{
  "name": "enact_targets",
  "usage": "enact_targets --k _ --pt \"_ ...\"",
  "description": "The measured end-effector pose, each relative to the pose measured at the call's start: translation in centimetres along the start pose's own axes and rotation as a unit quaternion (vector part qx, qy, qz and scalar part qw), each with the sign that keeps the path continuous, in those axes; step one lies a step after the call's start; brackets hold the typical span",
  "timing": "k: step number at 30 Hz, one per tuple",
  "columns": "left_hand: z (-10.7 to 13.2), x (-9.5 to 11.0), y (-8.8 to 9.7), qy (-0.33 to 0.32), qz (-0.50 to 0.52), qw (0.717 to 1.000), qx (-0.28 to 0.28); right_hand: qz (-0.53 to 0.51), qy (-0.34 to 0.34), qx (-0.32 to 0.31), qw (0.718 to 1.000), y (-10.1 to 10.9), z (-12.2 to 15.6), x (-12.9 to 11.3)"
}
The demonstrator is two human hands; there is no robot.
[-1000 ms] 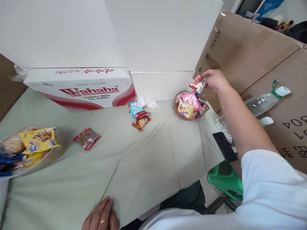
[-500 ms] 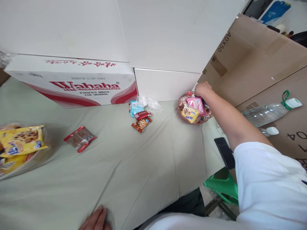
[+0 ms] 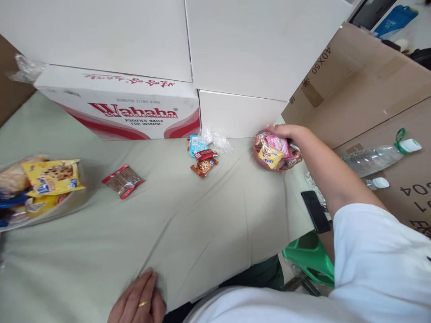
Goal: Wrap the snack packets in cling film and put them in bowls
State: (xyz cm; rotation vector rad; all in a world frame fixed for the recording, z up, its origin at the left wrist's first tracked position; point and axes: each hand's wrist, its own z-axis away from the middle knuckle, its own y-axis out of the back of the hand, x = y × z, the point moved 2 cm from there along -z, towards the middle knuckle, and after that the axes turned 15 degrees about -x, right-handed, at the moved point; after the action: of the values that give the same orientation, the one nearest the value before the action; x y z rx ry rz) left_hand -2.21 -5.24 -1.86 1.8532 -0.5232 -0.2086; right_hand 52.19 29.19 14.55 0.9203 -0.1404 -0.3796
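touching snack bowl (image 3: 258,157), right hand (image 3: 285,130)

We stretch our right arm (image 3: 325,168) out toward the far right corner of the surface (image 3: 215,215), a short white sleeve (image 3: 367,246) covering its upper part. Our right hand (image 3: 286,130) points leftward, its fingertips too hidden to show their grip. Our left hand (image 3: 136,299) rests by the near edge, fingers together and loosely bent, thumb beside them.
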Motion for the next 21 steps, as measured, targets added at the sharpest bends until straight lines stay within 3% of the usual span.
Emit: enact_targets --k 1,4,6,8,11,14,17,21 --pt "0.0 0.0 0.0 -0.001 0.003 1.000 0.000 -0.002 0.011 0.034 0.999 0.2 0.8 -0.3" --pt "-0.1 0.0 0.1 0.006 0.007 1.000 0.003 0.037 0.080 0.242 0.966 -0.4 4.8 -1.6" --pt "0.0 0.1 0.1 0.008 0.006 1.000 0.007 0.054 0.125 0.341 0.930 -2.8 8.4 -2.2" --pt "0.0 0.2 0.1 0.008 0.007 1.000 0.015 0.056 0.125 0.384 0.913 -6.6 11.5 -1.8" --pt "-0.1 0.3 0.1 0.007 0.007 1.000 0.018 0.032 0.068 0.375 0.924 -12.8 13.9 0.3" --pt "-0.3 0.4 0.3 -0.005 -0.005 1.000 0.016 0.014 0.016 0.290 0.957 -17.2 13.4 2.2" --pt "-0.5 0.4 0.3 -0.016 -0.025 0.999 0.016 0.023 -0.008 0.226 0.974 -18.8 12.0 2.9" --pt "-0.4 0.3 0.1 -0.012 -0.027 0.999 0.018 0.018 -0.039 0.218 0.975 -18.7 11.1 3.7"
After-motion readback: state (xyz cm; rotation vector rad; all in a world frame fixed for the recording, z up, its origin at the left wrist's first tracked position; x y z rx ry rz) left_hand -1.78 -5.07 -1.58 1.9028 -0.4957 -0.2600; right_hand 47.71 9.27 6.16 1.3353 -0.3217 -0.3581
